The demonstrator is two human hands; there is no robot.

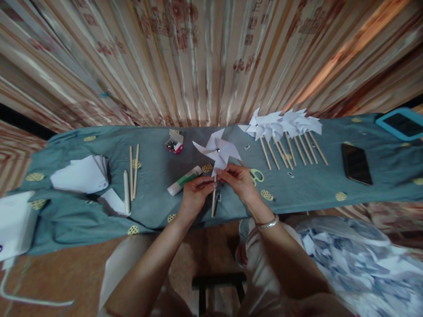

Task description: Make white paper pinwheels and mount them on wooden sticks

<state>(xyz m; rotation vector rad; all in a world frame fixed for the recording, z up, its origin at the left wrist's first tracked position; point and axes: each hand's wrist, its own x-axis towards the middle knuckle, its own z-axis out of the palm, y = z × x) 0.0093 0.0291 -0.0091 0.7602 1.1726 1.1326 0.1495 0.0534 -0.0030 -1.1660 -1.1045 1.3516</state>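
A white paper pinwheel [228,150] with a silver pin at its centre is in front of me, on a thin wooden stick [213,206]. My left hand [194,194] is closed, pinching the stick just below the blades. With thumb and fingers together, my right hand [242,181] grips the pinwheel at its lower blade, where it meets the stick. A glue stick [185,180] with a green label lies left of my left hand. Green-handled scissors [257,176] lie partly hidden behind my right hand.
An open box of pins [174,141], loose sticks [134,171], and a stack of white paper [81,175] lie to the left. Several finished pinwheels [287,123] lie in a row at right, near a phone [357,164]. A bag of paper pieces [366,264] stands below the table.
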